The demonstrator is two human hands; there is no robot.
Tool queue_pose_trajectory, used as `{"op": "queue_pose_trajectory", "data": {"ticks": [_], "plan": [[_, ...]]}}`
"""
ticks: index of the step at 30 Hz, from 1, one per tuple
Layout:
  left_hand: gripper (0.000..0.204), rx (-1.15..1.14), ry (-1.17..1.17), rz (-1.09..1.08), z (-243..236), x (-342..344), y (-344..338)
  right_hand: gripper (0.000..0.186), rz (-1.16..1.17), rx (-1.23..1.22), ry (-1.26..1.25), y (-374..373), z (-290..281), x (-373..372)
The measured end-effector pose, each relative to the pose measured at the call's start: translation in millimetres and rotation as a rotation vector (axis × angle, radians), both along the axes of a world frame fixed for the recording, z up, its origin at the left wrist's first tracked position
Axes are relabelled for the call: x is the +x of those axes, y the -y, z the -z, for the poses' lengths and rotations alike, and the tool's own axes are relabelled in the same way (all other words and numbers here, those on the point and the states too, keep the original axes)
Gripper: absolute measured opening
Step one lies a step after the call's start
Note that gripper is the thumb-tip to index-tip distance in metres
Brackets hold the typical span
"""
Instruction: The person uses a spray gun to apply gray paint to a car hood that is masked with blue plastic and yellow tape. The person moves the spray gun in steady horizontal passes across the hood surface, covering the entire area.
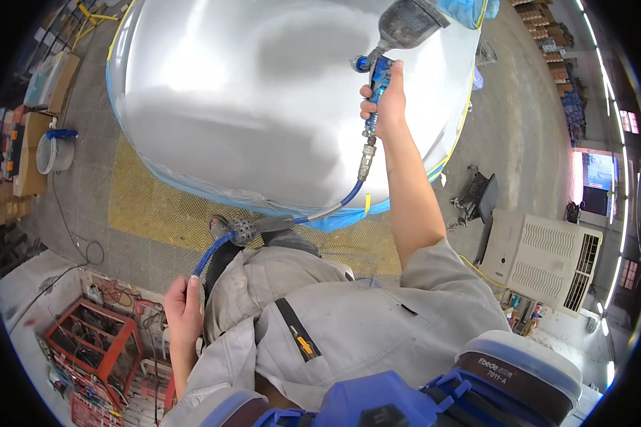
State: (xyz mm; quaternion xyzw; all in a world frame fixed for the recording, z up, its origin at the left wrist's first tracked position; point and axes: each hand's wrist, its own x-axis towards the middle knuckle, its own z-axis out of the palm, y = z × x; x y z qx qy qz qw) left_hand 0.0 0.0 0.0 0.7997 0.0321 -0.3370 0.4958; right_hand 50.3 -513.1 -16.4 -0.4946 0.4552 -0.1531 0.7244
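Note:
My right hand (383,99) is closed round the blue handle of a spray gun (377,71), held over a silver-grey curved panel (235,107) at the top of the head view. A dark, tilted cup (408,25) sits on the gun. A metal coupling (366,160) joins its handle to a blue hose (214,252), which runs down past my waist to my left hand (184,309), closed round it at lower left. Blue masking film and yellow tape (367,205) edge the panel. A respirator (520,370) shows at the bottom of the view.
Boxes (32,153) and a white bucket (55,151) stand left. A red metal cart (92,341) with cables is lower left. A yellow stand (89,18) is behind. At right are a dark chair-like object (481,196) and a beige cooler unit (541,260). Yellow grating (142,199) lies underfoot.

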Motion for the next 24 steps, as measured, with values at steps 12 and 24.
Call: {"op": "queue_pose_trajectory", "data": {"ticks": [12,24], "plan": [[0.037,-0.018,-0.065,-0.073,-14.5,-13.2,39.8,0.068,0.017,-0.095,-0.034,19.3,2.9,-11.2],[0.038,-0.005,-0.025,-0.145,-8.9,-9.3,31.2,0.064,-0.263,0.153,0.097,-21.7,15.8,-12.3]]}}
